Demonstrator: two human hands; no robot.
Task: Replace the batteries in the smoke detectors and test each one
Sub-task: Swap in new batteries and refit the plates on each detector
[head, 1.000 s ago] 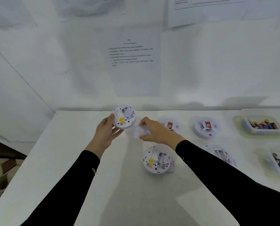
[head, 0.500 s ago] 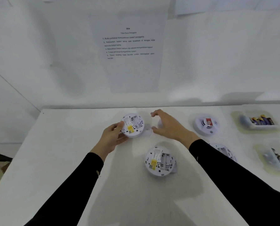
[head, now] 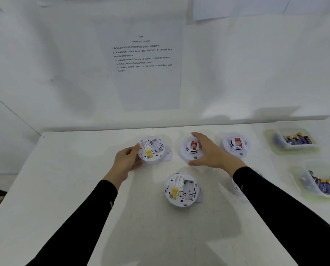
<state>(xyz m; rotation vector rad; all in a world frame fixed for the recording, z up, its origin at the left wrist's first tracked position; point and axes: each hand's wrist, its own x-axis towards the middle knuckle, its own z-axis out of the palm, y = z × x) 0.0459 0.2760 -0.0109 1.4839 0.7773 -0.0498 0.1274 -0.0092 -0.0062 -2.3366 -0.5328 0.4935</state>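
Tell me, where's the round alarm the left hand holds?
Head view: the round alarm is upside down at the table's far middle, in the left hand, just left of a red-labelled alarm under the right hand.

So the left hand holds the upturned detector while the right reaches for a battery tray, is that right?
Not quite: the head view shows the right hand over a red-labelled detector, not a tray; the left hand does hold the upturned detector.

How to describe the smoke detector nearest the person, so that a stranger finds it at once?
Start at the white table below the wall sheet. Between the two sleeves lies a round detector, back up, yellow label showing. Unlike its twin in the left hand, no hand touches it.
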